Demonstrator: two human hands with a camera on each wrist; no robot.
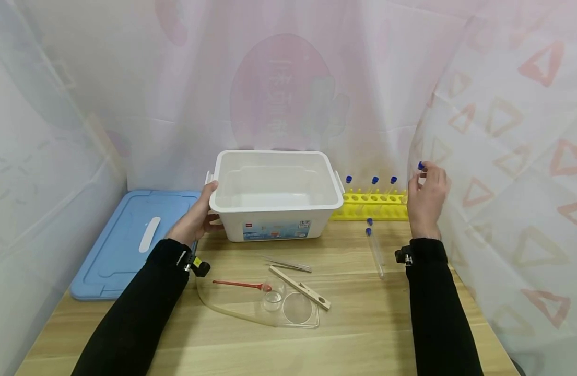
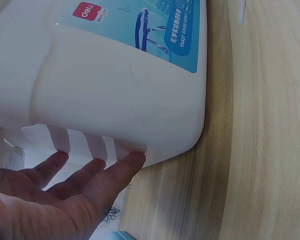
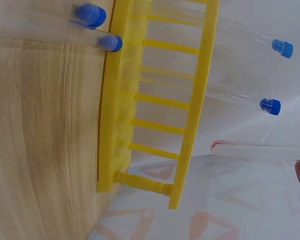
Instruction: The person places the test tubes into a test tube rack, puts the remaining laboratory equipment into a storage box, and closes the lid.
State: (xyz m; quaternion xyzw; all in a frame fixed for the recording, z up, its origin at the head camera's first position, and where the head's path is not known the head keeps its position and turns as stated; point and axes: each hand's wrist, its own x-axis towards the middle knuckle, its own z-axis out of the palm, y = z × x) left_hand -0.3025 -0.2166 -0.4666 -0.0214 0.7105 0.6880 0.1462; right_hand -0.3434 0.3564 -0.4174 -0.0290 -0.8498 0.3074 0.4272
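My right hand [image 1: 428, 198] pinches a test tube with a blue cap [image 1: 421, 165] near its top, above the right end of the yellow test tube rack [image 1: 370, 215]. In the right wrist view the clear tube [image 3: 260, 150] has its rounded end just beyond the rack's upper bar. Three blue-capped tubes stand tilted in the rack. At the left end of the white plastic box [image 1: 276, 209], my left hand [image 1: 199, 214] rests with its thumb by the rim. Its fairly straight fingertips [image 2: 135, 158] touch the box's side wall.
Two capped test tubes [image 1: 375, 253] lie before the rack. A blue lid [image 1: 119, 250] lies at left. In front of the box are tweezers [image 1: 288, 265], a red spoon [image 1: 236, 283], a wooden test tube clamp [image 1: 299, 287], a small beaker [image 1: 272, 298], a clear plate and tubing [image 1: 232, 313].
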